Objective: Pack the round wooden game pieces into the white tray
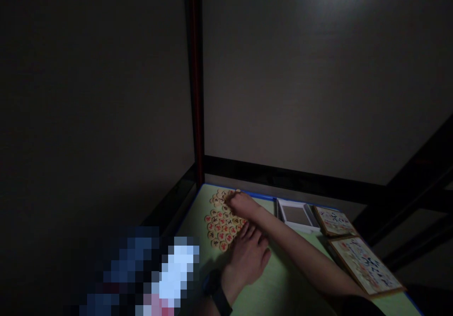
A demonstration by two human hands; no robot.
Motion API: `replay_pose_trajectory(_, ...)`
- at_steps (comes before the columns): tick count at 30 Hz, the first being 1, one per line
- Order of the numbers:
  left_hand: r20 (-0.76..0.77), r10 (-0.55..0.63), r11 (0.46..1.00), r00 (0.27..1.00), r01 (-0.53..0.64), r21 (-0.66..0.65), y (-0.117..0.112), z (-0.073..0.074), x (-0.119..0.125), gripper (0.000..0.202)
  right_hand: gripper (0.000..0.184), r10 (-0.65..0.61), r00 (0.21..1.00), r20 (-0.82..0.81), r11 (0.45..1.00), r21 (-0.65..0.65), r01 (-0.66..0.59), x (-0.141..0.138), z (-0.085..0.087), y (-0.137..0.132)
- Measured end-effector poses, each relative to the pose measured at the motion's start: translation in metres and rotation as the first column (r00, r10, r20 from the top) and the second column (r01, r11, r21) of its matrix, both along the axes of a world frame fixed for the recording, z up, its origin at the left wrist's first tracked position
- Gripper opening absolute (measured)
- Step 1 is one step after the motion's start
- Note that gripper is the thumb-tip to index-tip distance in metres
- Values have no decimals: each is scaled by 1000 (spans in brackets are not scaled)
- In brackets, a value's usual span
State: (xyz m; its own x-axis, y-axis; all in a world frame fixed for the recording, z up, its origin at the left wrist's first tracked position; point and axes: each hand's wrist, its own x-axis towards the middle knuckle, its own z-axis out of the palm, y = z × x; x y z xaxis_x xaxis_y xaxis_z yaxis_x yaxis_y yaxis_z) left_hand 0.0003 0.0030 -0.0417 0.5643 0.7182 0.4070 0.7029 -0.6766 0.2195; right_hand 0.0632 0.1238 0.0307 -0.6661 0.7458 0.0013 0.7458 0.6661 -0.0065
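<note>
A cluster of several round wooden game pieces (pixel 220 221) with red and black characters lies on a pale green mat (pixel 283 283) with a blue edge. My right hand (pixel 240 204) reaches to the far end of the cluster, fingers curled on a piece there. My left hand (pixel 247 254) lies flat on the mat with fingers spread, its fingertips at the near right side of the pieces. A dark band sits on my left wrist (pixel 220 298).
A white open box (pixel 296 215) stands at the mat's far right. Two wooden-framed boards with painted characters (pixel 364 261) lie to the right of it. A dark post (pixel 196 80) rises in the wall corner behind. A blurred patch covers the lower left.
</note>
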Motion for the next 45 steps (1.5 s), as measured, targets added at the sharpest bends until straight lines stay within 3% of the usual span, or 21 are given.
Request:
replay_pose_trajectory(6, -4, 5, 1000, 1000, -5, 3, -1, 2, 0, 38, 28, 11, 999, -42, 999, -51, -13, 3, -2, 6)
replay_pose_trajectory(14, 17, 3, 1000, 1000, -4, 14, 0, -1, 0, 36, 33, -13, 976, -217, 976, -215, -35, 16, -11, 35)
replay_pose_trajectory(21, 12, 8, 1000, 1000, -8, 22, 0, -1, 1, 37, 28, 10, 974, -226, 974, -216, -60, 20, -14, 38)
replay_pose_trajectory(28, -34, 23, 999, 999, -24, -26, -1, 1, 2, 37, 23, 83, 986, -146, 994, -59, -93, -13, 3, 19)
replay_pose_trajectory(32, -46, 19, 998, 999, -22, -65, -2, 0, 2, 38, 25, 96, 993, -75, 995, 4, -96, -38, 4, 17)
replay_pose_trajectory(38, -51, 1, 998, 999, -4, -56, -2, 4, 3, 38, 22, 84, 996, -12, 996, 2, -84, -52, -1, 23)
replay_pose_trajectory(45, -57, -23, 990, 998, 15, -139, -4, 18, 3, 38, 28, 109, 988, -108, 992, -51, -115, -64, -3, 23)
